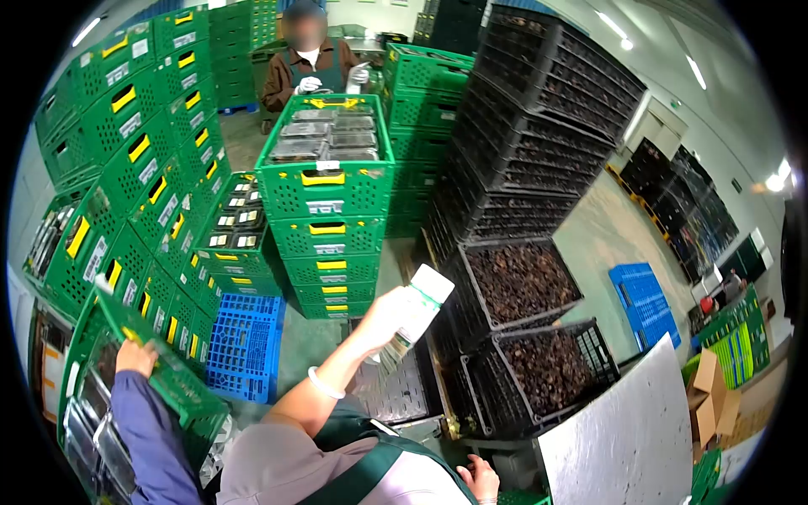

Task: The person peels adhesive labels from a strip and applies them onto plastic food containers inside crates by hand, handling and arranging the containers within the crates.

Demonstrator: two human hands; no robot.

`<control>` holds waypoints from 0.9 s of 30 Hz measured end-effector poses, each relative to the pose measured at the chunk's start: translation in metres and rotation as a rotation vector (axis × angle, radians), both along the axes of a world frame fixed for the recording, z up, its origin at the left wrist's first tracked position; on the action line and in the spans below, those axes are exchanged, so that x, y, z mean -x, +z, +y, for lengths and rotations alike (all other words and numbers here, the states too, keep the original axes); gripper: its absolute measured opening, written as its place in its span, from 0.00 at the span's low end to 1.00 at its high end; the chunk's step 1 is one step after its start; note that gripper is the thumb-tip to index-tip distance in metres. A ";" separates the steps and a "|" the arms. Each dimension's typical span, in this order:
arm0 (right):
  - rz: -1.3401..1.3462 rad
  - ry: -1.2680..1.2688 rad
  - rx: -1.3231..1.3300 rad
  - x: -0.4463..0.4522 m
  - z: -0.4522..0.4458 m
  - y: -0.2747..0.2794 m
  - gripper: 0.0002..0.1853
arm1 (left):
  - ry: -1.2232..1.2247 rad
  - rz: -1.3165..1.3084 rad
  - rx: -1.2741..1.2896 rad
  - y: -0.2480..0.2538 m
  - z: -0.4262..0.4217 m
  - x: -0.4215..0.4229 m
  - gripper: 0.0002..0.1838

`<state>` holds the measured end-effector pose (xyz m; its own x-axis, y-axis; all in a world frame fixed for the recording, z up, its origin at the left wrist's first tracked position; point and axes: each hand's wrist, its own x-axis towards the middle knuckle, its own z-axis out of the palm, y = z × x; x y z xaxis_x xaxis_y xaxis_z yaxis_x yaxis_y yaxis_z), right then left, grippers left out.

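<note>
My left hand (383, 320), with a white band on the wrist, reaches forward at mid-view. Its fingers are closed round a stack of printed white and green labels (425, 296), some hanging below the hand. Beneath it lies a slotted metal surface (396, 391). Low in the view, my right hand (480, 480) is loosely curled, fingers apart, with nothing visible in it. A metal sheet (623, 429) lies to its right. Black crates of dark brown, lumpy contents (539, 370) stand beyond it.
At left, a co-worker's navy-sleeved hand (136, 358) grips a green crate (160, 379) of clear packs. Behind a green crate stack (324, 198), a gloved person (307, 63) stands. Tall black crates (539, 126) rise at right. Blue pallets (244, 337) lie on the floor.
</note>
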<state>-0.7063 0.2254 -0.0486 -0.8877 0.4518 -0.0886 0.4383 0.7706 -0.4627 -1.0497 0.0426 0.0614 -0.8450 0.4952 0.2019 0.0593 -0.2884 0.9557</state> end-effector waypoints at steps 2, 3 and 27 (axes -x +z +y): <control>-0.017 0.098 -0.005 0.039 0.006 0.008 0.23 | 0.148 -0.014 -0.082 0.008 -0.035 0.030 0.07; 0.037 0.151 -0.022 0.064 0.003 0.024 0.22 | 0.221 -0.031 -0.165 0.008 -0.052 0.047 0.07; 0.427 0.007 1.938 0.714 -0.221 0.081 0.12 | 1.204 0.043 -0.082 -0.032 -0.414 0.265 0.12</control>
<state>-1.4201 0.0041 0.0328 -0.9817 0.0271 -0.1884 0.0912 -0.8017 -0.5907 -1.3145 -0.3717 0.0291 -0.7478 -0.6207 0.2355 0.3633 -0.0857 0.9277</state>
